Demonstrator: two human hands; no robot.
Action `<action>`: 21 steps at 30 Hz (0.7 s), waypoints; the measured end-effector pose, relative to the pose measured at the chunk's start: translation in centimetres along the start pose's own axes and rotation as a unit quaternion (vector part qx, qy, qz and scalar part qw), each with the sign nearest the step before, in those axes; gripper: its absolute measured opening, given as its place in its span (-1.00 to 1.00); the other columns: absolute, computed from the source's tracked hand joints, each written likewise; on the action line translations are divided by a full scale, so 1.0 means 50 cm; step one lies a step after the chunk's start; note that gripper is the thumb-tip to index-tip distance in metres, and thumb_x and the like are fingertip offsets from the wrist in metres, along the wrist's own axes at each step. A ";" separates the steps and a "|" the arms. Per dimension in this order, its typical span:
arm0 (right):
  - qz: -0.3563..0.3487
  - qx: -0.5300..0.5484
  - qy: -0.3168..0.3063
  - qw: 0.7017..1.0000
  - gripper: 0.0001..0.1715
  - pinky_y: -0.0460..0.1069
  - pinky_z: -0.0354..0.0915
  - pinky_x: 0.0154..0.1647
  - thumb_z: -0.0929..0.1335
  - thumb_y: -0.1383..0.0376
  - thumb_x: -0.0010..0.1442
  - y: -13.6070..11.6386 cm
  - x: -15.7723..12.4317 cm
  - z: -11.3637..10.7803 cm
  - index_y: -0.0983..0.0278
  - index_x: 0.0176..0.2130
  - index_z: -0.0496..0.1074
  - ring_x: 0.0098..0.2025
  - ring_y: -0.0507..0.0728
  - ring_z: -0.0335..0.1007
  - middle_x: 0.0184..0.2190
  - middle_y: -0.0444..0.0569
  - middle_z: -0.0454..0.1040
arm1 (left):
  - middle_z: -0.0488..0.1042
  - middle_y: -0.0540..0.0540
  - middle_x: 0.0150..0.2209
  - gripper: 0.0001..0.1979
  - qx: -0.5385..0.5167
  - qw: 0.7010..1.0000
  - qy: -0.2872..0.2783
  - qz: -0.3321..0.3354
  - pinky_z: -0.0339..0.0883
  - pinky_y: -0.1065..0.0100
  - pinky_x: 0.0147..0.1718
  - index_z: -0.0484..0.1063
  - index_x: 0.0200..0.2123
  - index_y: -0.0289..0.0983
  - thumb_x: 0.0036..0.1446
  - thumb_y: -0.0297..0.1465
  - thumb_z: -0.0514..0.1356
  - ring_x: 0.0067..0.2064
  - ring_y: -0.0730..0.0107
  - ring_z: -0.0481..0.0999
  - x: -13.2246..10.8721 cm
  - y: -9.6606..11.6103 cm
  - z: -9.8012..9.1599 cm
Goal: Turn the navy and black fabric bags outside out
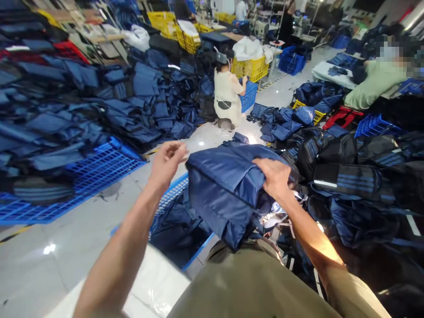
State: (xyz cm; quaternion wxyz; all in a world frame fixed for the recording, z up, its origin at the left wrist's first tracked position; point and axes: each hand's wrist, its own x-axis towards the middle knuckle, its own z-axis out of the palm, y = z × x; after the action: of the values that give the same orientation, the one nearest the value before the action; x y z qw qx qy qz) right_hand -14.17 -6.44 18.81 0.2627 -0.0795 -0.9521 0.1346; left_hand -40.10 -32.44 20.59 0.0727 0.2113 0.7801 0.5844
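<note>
A navy fabric bag (225, 181) hangs in front of my body, its shiny cloth creased and its lower corner pointing down. My right hand (274, 176) grips it at the upper right, fingers wrapped over the folded cloth. Just off the bag's upper left corner is my left hand (170, 160), raised with fingers curled and the tips together. Whatever may be between those fingertips is too small to make out. Below the bag stands a blue plastic basket (172, 194) with dark blue cloth items inside, partly hidden by the held bag.
Blue bags (145, 97) lie in a large heap at left, beside a blue crate (109, 165). Black and blue backpacks (351, 181) are piled at right. One person (227, 95) sits low ahead near a yellow basket (251, 68); another in green (377, 84) bends at right.
</note>
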 end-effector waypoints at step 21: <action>0.221 -0.400 0.056 0.888 -0.37 0.00 0.17 -0.37 0.27 -0.10 0.59 -0.088 -0.306 -0.601 0.25 0.21 0.65 -0.37 0.16 0.63 -0.34 -0.02 0.71 | 0.74 0.10 0.21 -0.25 0.133 0.835 -0.342 0.411 0.56 0.32 0.32 0.71 0.28 0.01 0.14 -0.69 0.19 0.24 0.23 0.74 -0.215 0.252 0.388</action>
State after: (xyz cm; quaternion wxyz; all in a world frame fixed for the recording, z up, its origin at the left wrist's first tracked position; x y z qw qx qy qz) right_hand 14.16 -7.56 37.59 0.2250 -0.3936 -0.8668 -0.2074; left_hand -20.33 -16.95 25.09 0.0588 0.7064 0.6173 0.3413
